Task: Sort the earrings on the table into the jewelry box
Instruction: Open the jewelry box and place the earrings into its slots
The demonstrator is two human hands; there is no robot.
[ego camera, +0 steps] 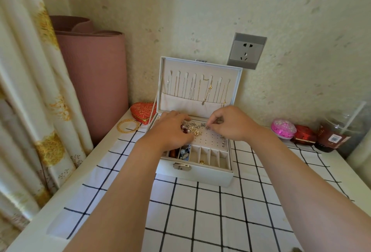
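A single camera, worn on the head, looks forward and steeply down along both forearms (124,191), which run from the bottom edge up to mid-frame. The right hand (230,125) pinches an earring (208,126) just above the frame's centre, at arm's reach from the lens. The left hand (170,130) lies just left of that grip. The box (200,175) front sits below it, nearer the camera, and the lid (180,64) stands behind it. The wide lens bends the edges: the curtain (26,91) leans in far left of the grip, the wall (220,10) and socket (246,50) rise beyond it, and the table (36,229) spreads beneath.
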